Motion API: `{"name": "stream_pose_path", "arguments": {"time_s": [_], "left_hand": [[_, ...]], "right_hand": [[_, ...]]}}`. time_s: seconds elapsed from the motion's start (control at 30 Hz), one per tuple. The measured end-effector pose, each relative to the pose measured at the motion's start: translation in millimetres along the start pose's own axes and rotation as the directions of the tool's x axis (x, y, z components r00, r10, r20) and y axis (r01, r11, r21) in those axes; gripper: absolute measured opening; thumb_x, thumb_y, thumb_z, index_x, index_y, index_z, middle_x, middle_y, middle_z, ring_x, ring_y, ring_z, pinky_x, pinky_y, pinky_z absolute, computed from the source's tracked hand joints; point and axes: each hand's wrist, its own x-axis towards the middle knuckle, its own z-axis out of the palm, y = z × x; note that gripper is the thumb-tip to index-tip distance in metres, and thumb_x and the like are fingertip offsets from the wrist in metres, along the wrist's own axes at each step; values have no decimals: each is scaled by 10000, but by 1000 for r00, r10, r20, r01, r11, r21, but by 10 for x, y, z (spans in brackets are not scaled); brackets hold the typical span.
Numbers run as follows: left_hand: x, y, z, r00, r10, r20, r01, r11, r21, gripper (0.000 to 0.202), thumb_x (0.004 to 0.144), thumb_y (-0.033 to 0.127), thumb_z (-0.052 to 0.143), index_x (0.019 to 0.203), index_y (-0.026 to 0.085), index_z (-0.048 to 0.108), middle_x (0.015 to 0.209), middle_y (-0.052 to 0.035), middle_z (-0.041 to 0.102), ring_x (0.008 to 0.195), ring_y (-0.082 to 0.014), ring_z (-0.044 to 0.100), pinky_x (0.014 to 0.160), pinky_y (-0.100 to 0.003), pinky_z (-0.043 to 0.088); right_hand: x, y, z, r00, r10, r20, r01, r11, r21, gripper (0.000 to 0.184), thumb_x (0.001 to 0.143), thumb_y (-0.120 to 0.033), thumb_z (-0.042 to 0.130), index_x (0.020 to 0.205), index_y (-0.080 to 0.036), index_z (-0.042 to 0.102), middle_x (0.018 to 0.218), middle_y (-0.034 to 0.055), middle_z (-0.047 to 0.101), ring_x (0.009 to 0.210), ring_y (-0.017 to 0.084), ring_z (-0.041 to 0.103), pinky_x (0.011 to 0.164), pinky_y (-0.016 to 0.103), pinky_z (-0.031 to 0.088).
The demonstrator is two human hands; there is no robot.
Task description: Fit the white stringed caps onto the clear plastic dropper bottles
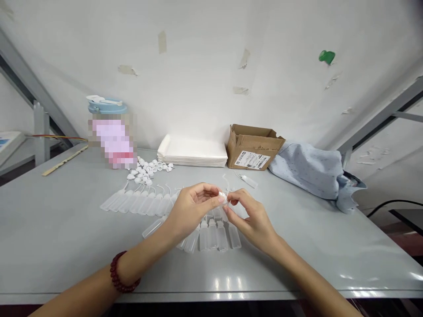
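Note:
My left hand [194, 204] pinches a small white cap [222, 197] between thumb and fingers, above the middle of the table. The thumb and index finger of my right hand [253, 215] close in at the cap's right side; what lies between them is too small to make out. A thin, clear, curved tube [226, 179] rises just behind the cap. Below my hands lie several translucent plastic bottles [212, 235], necks pointing away from me. Further left, a row of similar bottles [132, 201] has thin bent tubes at the tops. My left hand hides part of both groups.
Loose white caps [148, 169] are heaped at the back left. A stack of white sheets [193, 152], an open cardboard box [254, 147] and a light blue cloth [307, 169] stand along the wall. One bottle [249, 181] lies before the box. A blue-lidded container [107, 105] is partly blurred.

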Motion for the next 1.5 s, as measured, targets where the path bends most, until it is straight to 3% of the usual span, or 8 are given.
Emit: {"name": "stream_pose_path", "arguments": {"time_s": [0.2,0.37,0.5,0.63,0.9,1.13,1.33,1.5], "left_hand": [[37,19,-74,999,52,-1,-51,994,98,172,733,323,701,851,199,684,886,-30,685,885,-186,632,824,-300,498],[42,20,-118,999,-42,32,39,995,90,185,707,318,727,857,212,707,915,-27,700,906,-198,641,828,-301,497],[9,31,-101,990,-134,54,127,986,107,188,704,351,726,820,203,723,769,-34,702,754,-195,653,759,-322,506],[-12,56,-87,977,-162,136,155,986,57,203,762,384,674,760,183,704,664,-19,652,609,-148,610,625,-281,488],[34,95,-156,899,-329,288,350,937,-23,217,776,298,678,644,129,651,621,0,602,571,-91,564,561,-202,455],[57,82,-229,851,-360,383,388,922,3,243,765,310,697,629,124,618,568,14,580,512,-75,544,509,-179,448],[50,124,-252,828,-387,407,374,920,113,285,785,373,672,662,117,653,557,-8,619,519,-88,573,509,-179,463],[28,139,-229,842,-377,385,338,926,168,275,774,384,680,683,124,681,565,-2,623,530,-91,577,479,-173,458]], "right_hand": [[-1,38,22,992,-123,29,125,987,-102,150,916,-201,454,1053,-222,511,893,73,607,831,214,536,709,368,483],[-16,78,42,996,-73,50,76,994,-76,179,947,-203,369,1099,-200,463,957,103,575,853,209,560,715,360,499],[-29,106,46,998,-65,26,66,996,-66,181,967,-237,318,1109,-214,429,929,82,558,821,194,577,683,331,506],[-26,115,47,989,-148,-4,147,985,-86,162,972,-241,330,1096,-208,428,900,78,549,821,192,567,666,321,504],[-4,133,18,902,-432,-10,420,882,-214,184,933,-163,442,1117,-156,457,910,107,542,828,198,535,681,337,517],[-21,77,-23,842,-531,93,524,765,-374,236,881,-70,500,1112,-108,471,883,128,568,770,203,519,632,328,493],[-42,84,43,875,-483,36,478,848,-228,219,893,-105,501,1109,-113,467,885,127,571,799,201,531,650,327,502],[-76,61,57,952,-304,31,305,952,-27,143,911,-203,496,1047,-188,456,877,78,586,792,182,565,648,314,502]]}}
